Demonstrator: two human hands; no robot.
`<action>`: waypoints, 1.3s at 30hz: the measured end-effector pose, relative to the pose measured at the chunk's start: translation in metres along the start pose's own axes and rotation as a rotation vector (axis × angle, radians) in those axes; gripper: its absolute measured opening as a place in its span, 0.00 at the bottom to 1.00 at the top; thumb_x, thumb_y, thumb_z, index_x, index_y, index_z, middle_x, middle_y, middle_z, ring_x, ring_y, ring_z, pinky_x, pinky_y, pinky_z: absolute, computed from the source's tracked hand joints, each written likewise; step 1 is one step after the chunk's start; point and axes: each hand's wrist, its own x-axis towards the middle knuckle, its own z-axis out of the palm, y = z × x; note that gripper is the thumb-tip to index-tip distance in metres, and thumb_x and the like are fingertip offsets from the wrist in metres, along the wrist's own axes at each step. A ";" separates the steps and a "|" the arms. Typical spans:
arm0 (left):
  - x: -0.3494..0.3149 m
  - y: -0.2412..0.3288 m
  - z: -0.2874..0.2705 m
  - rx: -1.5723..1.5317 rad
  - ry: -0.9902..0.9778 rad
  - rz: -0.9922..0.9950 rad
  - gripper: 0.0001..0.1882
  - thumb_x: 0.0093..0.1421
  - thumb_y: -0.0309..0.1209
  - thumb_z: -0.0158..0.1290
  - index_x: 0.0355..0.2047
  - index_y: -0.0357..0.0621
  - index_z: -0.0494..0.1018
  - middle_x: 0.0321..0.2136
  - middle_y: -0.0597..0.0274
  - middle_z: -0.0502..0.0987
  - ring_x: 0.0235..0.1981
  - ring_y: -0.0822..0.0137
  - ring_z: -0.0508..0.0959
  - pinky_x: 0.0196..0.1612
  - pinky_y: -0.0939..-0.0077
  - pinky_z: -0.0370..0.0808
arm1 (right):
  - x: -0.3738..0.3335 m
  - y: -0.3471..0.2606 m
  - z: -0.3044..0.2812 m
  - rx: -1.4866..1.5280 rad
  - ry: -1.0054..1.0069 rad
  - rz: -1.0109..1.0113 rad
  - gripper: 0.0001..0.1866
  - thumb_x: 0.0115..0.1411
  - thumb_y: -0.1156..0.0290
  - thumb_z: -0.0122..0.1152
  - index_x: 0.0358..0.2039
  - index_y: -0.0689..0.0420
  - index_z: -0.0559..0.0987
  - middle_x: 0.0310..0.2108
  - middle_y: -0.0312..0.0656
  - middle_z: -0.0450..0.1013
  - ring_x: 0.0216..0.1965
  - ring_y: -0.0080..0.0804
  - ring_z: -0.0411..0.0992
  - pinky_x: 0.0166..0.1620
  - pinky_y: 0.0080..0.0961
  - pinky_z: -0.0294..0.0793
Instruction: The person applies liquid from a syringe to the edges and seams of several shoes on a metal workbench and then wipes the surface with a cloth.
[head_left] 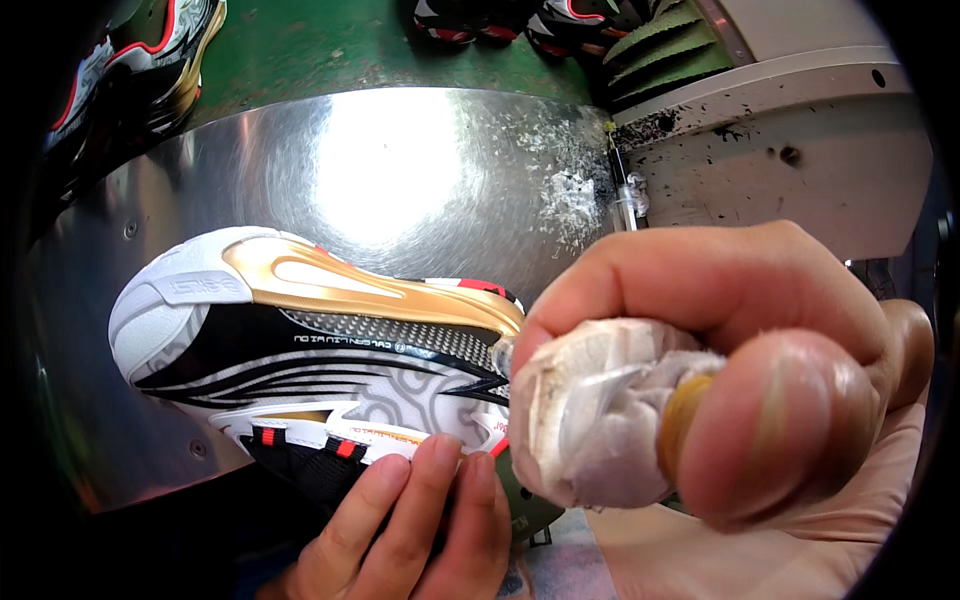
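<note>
A white, black and gold sneaker (pixel 330 350) lies on its side with its toe to the left. My left hand (pixel 410 530) grips it from the near side, fingertips pressed on the upper by the lace loops. Close to the camera, my right hand (pixel 730 280) is closed around a tool handle wrapped in whitish tape or cloth (pixel 590 420). The kind of tool cannot be told, since its working end is mostly hidden. A small clear or shiny bit shows where the fist meets the sole edge. The fist covers the sneaker's heel end.
Under the sneaker is a shiny curved metal sheet (pixel 240 180) with whitish scraps (pixel 572 205) near its right edge. Other sneakers (pixel 160 70) stand at the far left, and more dark ones (pixel 480 18) at the back. A grey panel (pixel 790 150) bounds the right side, beside green layered strips (pixel 665 50).
</note>
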 end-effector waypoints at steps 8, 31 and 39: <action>0.002 -0.005 0.009 0.066 0.024 0.012 0.06 0.49 0.26 0.55 0.30 0.43 0.77 0.33 0.60 0.79 0.40 0.62 0.81 0.46 0.69 0.78 | -0.019 0.014 0.003 -0.081 0.043 -0.253 0.39 0.56 0.34 0.50 0.38 0.65 0.76 0.30 0.44 0.77 0.26 0.26 0.75 0.28 0.16 0.72; 0.072 -0.024 0.011 0.142 -0.236 -0.034 0.07 0.50 0.27 0.55 0.30 0.38 0.76 0.32 0.55 0.79 0.35 0.50 0.81 0.38 0.56 0.81 | -0.017 0.187 -0.001 1.092 -0.182 -0.393 0.49 0.56 0.30 0.43 0.50 0.73 0.67 0.38 0.45 0.74 0.38 0.25 0.72 0.41 0.21 0.72; 0.141 -0.040 0.012 0.277 -0.509 -0.032 0.30 0.44 0.36 0.65 0.48 0.38 0.75 0.30 0.50 0.77 0.25 0.58 0.77 0.28 0.73 0.71 | -0.020 0.195 0.017 1.340 -0.120 -0.366 0.46 0.57 0.33 0.47 0.55 0.68 0.63 0.42 0.41 0.71 0.37 0.20 0.67 0.40 0.18 0.68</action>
